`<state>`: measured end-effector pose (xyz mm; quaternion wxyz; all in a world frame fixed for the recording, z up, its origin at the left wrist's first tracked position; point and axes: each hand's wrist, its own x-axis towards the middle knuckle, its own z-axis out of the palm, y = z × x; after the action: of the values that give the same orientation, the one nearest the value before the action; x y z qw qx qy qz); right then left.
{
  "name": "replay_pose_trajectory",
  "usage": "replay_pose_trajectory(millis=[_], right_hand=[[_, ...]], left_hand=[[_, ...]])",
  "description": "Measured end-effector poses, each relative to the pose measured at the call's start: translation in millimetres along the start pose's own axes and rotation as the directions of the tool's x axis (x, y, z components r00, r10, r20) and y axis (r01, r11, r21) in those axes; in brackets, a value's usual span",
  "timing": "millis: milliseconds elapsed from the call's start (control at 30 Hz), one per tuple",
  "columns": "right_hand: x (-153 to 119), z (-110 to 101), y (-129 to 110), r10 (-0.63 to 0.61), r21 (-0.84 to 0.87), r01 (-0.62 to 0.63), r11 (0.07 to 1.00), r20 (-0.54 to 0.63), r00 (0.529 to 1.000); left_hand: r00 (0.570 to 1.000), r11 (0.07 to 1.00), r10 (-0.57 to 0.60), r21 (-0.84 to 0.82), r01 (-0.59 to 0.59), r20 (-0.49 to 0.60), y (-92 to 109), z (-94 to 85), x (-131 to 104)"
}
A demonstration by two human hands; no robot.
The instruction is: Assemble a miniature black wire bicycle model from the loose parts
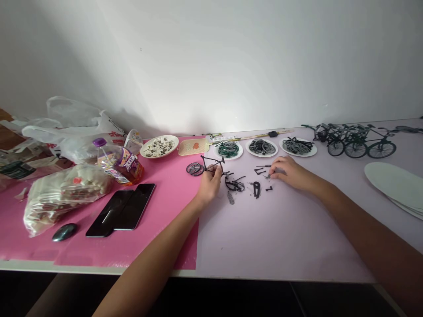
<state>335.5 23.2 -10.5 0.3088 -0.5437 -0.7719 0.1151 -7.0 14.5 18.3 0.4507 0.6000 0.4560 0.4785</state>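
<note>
My left hand [210, 184] grasps a black miniature bicycle frame [209, 164]; my right hand [287, 174] is at some small loose parts [259, 171], and I can't tell whether its fingertips hold one. Two spoked wheels [193, 168] lie just left of my left hand, and a black oblong part [257, 189] between the hands. Beyond them, three white plates [247, 148] hold green, black and grey-black bicycle pieces. Model bicycles [355, 143] stand past my right hand; a drink bottle [123, 166] and phones [142, 206] sit left of my left.
</note>
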Motion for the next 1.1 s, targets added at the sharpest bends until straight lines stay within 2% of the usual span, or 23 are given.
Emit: replay_pose_trajectory(millis=[100, 267, 467, 733, 867, 1100], right_hand=[[1.9, -6.8, 3.9, -0.017, -0.093, 0.026, 0.995, 0.098, 0.995], [6.1, -9.1, -1.7, -0.082, -0.130, 0.090, 0.987, 0.066, 0.994], [5.9, 2.4, -31.0, -0.111, -0.039, 0.110, 0.993, -0.007, 0.994], [-4.2, 19.5, -69.2, -0.140, 0.100, 0.132, 0.986, 0.082, 0.987], [-4.3, 21.6, -71.3, -0.173, 0.108, 0.163, 0.981, 0.092, 0.981], [-1.1, 22.6, -60.2, -0.190, 0.100, 0.183, 0.978, 0.066, 0.980]], left_hand=[[1.000, 1.000, -0.012, -0.024, 0.012, -0.005, -0.5, 0.1, 0.3], [1.000, 1.000, 0.020, -0.010, -0.020, -0.001, -0.5, 0.0, 0.7], [1.000, 1.000, 0.013, -0.023, -0.013, 0.002, -0.5, 0.5, 1.4], [0.999, 0.999, 0.032, 0.027, -0.032, -0.020, -1.3, -0.2, 0.8], [0.998, 0.998, 0.042, 0.058, -0.040, -0.039, -1.3, -0.2, 1.2], [0.999, 0.998, 0.021, 0.053, -0.019, -0.029, 1.6, -0.9, -0.7]])
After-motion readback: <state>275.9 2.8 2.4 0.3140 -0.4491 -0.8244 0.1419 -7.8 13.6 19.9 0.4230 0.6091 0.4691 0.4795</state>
